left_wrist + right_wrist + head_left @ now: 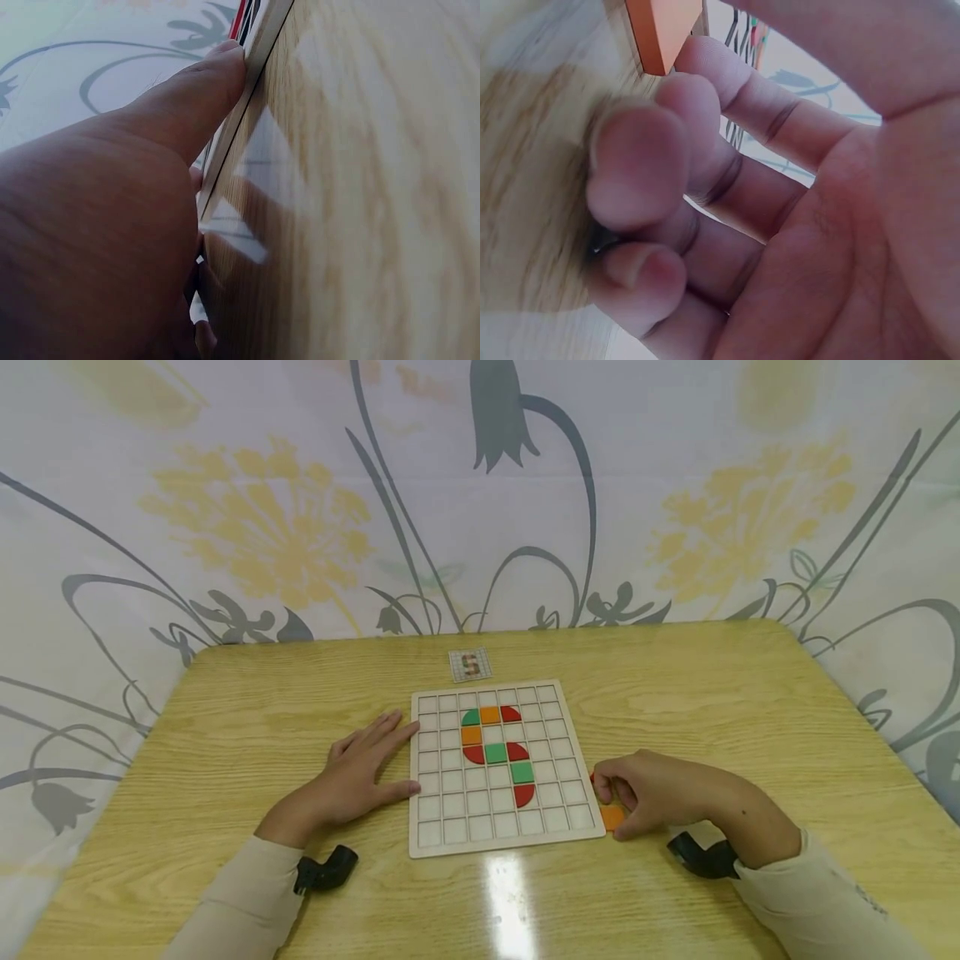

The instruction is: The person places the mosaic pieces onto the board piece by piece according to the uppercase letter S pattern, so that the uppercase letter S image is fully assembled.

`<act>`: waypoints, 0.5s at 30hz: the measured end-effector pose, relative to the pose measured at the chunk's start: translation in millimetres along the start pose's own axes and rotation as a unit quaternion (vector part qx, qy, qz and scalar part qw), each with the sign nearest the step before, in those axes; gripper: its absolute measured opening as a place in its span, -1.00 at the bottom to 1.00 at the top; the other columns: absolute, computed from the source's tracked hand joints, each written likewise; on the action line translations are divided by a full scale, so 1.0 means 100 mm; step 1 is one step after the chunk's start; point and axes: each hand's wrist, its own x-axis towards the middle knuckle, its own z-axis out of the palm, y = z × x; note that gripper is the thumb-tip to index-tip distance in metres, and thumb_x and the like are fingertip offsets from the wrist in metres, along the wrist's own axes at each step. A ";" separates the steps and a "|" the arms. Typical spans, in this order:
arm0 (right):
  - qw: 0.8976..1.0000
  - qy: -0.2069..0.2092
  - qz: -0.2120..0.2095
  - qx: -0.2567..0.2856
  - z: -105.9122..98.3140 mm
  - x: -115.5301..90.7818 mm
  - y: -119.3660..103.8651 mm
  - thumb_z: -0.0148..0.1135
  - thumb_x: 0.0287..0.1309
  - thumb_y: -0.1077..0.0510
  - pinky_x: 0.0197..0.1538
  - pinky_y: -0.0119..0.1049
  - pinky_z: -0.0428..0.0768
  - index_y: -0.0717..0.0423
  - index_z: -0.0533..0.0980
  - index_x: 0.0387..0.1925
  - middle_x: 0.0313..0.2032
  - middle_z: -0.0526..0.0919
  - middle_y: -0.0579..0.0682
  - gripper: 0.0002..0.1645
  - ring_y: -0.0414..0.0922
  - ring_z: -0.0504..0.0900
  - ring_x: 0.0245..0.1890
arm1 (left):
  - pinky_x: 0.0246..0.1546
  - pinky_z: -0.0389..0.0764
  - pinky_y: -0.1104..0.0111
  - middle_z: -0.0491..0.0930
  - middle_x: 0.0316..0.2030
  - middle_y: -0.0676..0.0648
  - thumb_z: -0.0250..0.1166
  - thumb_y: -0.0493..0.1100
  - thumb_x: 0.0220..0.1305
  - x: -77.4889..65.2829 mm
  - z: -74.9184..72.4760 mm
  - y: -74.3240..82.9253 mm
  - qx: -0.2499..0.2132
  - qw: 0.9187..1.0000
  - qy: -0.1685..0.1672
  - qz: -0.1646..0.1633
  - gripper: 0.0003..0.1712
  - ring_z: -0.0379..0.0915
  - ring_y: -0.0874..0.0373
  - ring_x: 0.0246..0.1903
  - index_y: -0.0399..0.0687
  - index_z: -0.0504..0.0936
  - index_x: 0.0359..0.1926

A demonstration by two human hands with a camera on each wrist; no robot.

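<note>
A square wooden grid board (431,849) lies flat on the table, with red, orange and green tiles set in an S-like curve, among them a green square tile (496,753) and a red rounded tile (524,795). My left hand (348,781) lies spread at the board's left edge, thumb and fingertips touching the rim. Just off the board's lower right side, my right hand (652,793) pinches an orange square tile (612,817) between thumb and index finger. In the right wrist view the orange tile (664,30) stands by the index fingertip, other fingers curled.
Behind the board lies a small pattern card (470,665) showing a similar curve on a grid. A bit of a red piece (592,776) shows beside the right fingers. A flower-printed cloth (420,510) hangs behind the wooden table (247,718).
</note>
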 end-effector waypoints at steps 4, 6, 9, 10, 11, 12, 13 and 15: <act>1.000 0.003 0.003 -0.004 0.00 0.00 0.00 0.55 -0.03 0.16 -0.45 -0.47 0.39 -0.01 0.45 -0.35 -0.58 0.36 -0.26 -0.63 -0.38 0.35 -0.58 | 0.37 -0.16 -0.25 -0.13 0.60 -0.14 0.25 0.31 0.31 0.01 0.00 -0.01 -0.002 1.000 0.000 0.001 -0.04 -0.28 -0.13 0.59 0.20 0.06 0.59; 1.000 0.006 0.003 -0.007 0.00 0.00 0.00 0.55 -0.03 0.17 -0.45 -0.47 0.38 -0.01 0.45 -0.36 -0.58 0.37 -0.26 -0.64 -0.38 0.35 -0.57 | 0.36 -0.15 -0.25 -0.13 0.60 -0.13 0.25 0.31 0.31 0.01 0.00 -0.01 -0.002 1.000 0.000 0.000 -0.04 -0.28 -0.13 0.59 0.20 0.06 0.59; 1.000 0.010 -0.003 -0.009 0.00 0.00 -0.01 0.55 -0.03 0.17 -0.45 -0.46 0.39 -0.01 0.46 -0.36 -0.57 0.38 -0.26 -0.65 -0.38 0.35 -0.57 | 0.36 -0.15 -0.25 -0.13 0.60 -0.13 0.25 0.31 0.31 0.01 0.01 -0.01 -0.001 1.000 0.001 0.000 -0.04 -0.28 -0.13 0.59 0.20 0.06 0.59; 1.000 0.011 -0.005 -0.011 0.00 0.00 -0.01 0.55 -0.03 0.17 -0.44 -0.46 0.39 0.00 0.46 -0.36 -0.57 0.38 -0.26 -0.65 -0.38 0.36 -0.56 | 0.36 -0.15 -0.25 -0.13 0.60 -0.13 0.24 0.31 0.31 0.01 0.01 0.00 -0.001 1.000 0.001 0.000 -0.04 -0.28 -0.13 0.59 0.21 0.06 0.59; 1.000 0.012 -0.007 -0.011 0.00 0.00 -0.02 0.55 -0.03 0.17 -0.45 -0.46 0.39 0.00 0.46 -0.36 -0.57 0.39 -0.26 -0.65 -0.38 0.36 -0.56 | 0.36 -0.15 -0.25 -0.13 0.60 -0.13 0.25 0.32 0.31 0.01 0.01 0.00 -0.001 1.000 0.001 0.000 -0.04 -0.28 -0.13 0.59 0.21 0.06 0.59; 1.000 0.012 -0.010 -0.011 0.00 0.00 -0.02 0.54 -0.02 0.17 -0.45 -0.45 0.40 0.01 0.46 -0.36 -0.57 0.39 -0.26 -0.65 -0.38 0.37 -0.56 | 0.36 -0.15 -0.25 -0.13 0.60 -0.13 0.25 0.31 0.31 0.01 0.01 -0.01 -0.002 1.000 0.001 0.000 -0.04 -0.28 -0.13 0.59 0.21 0.06 0.59; 1.000 0.012 -0.011 -0.011 0.00 0.00 -0.02 0.54 -0.02 0.16 -0.45 -0.45 0.40 0.01 0.46 -0.35 -0.57 0.40 -0.27 -0.65 -0.38 0.37 -0.56 | 0.36 -0.16 -0.25 -0.13 0.60 -0.13 0.25 0.31 0.30 0.00 0.01 0.00 -0.003 1.000 0.001 -0.002 -0.03 -0.28 -0.13 0.59 0.22 0.06 0.59; 1.000 0.013 -0.011 -0.013 0.00 0.00 -0.03 0.54 -0.02 0.17 -0.45 -0.45 0.40 0.01 0.46 -0.36 -0.57 0.40 -0.27 -0.66 -0.39 0.37 -0.57 | 0.35 -0.16 -0.25 -0.14 0.61 -0.13 0.26 0.31 0.30 0.00 0.01 0.00 -0.005 1.000 0.001 -0.002 -0.03 -0.28 -0.13 0.59 0.22 0.06 0.59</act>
